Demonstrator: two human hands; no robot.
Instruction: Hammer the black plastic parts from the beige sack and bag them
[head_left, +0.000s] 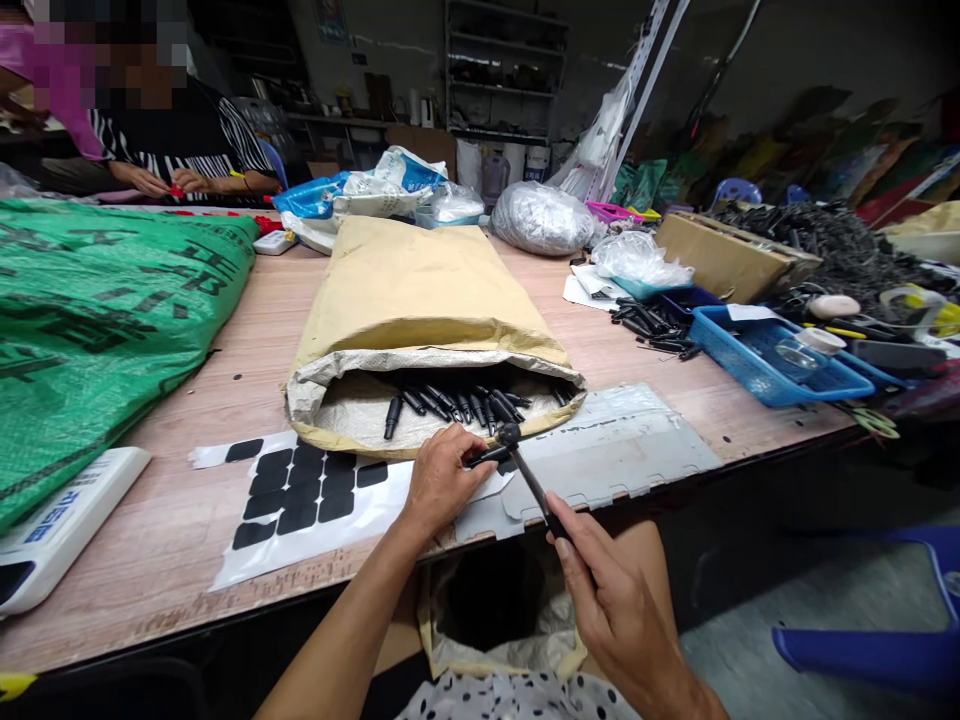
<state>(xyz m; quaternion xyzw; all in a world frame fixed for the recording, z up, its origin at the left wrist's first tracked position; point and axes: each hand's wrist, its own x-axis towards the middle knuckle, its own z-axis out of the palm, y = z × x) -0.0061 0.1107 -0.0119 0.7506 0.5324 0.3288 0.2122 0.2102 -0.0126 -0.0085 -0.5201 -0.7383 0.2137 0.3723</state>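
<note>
Tan kraft-paper sack (427, 270) with a whitish woven lining lies on the wood-grain table (262, 320), its mouth gaping toward the person and showing a heap of black pen-like tubes (457, 405) inside. Just in front of that mouth, near the table's edge, the left hand (442, 475) pinches one black tube (489, 456) between thumb and fingers, the piece pointing to the right. The right hand (607, 590) has its fingers wrapped around the dark handle of a slim hammer-like tool (531, 480), whose rounded black head is at the tube's end; whether the two touch cannot be told. Under and beside the left hand lies a white sheet of black rounded-square stickers (300, 490), and to its right a scuffed grey board (622, 440). A second lined sack (450, 655) stands open between the person's legs, below the table edge. Green woven sacking (112, 320) fills the table's left side, overlapping a white flat device (67, 530). Over on the right, loose black pieces (652, 330) lie beside a blue plastic basket (750, 365). Across the table, a co-worker's hands (161, 183) hold something small and red.
</note>
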